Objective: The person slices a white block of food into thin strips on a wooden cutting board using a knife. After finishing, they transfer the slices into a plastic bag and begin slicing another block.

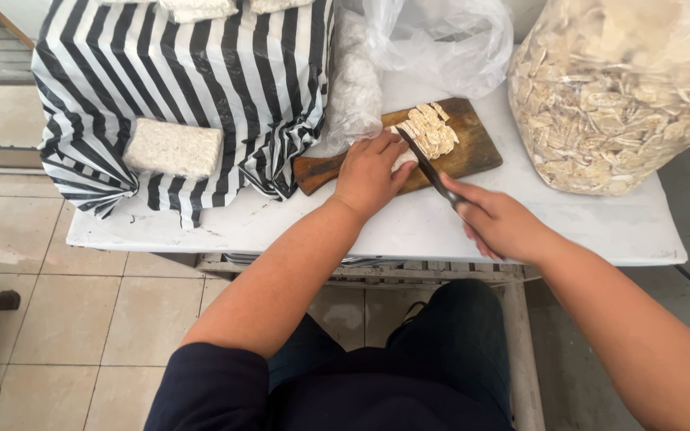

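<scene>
Tempeh block point(403, 160) lies on the wooden cutting board point(473, 148), at the board's middle, and only a small pale end of it shows from under my fingers. My left hand point(369, 174) lies on this block and presses it down on the board, with the fingers bent over it. My right hand point(501, 222) is closed around the handle of a dark knife point(429, 169), just in front of the board, at the near right side of it. The blade goes from my right hand up across the board and its edge stands on the block, close beside my left fingertips. Behind the blade, on the far part of the board, thin cut slices point(431, 128) lie in a loose pile.

The board rests on a white table point(409, 219). Right of the board stands a big clear bag of slices point(616, 88), very full. Behind the board lies an empty-looking clear plastic bag point(433, 40). Left of the board is a black and white striped bag point(193, 88), and one whole pale block point(173, 148) lies on its front.
</scene>
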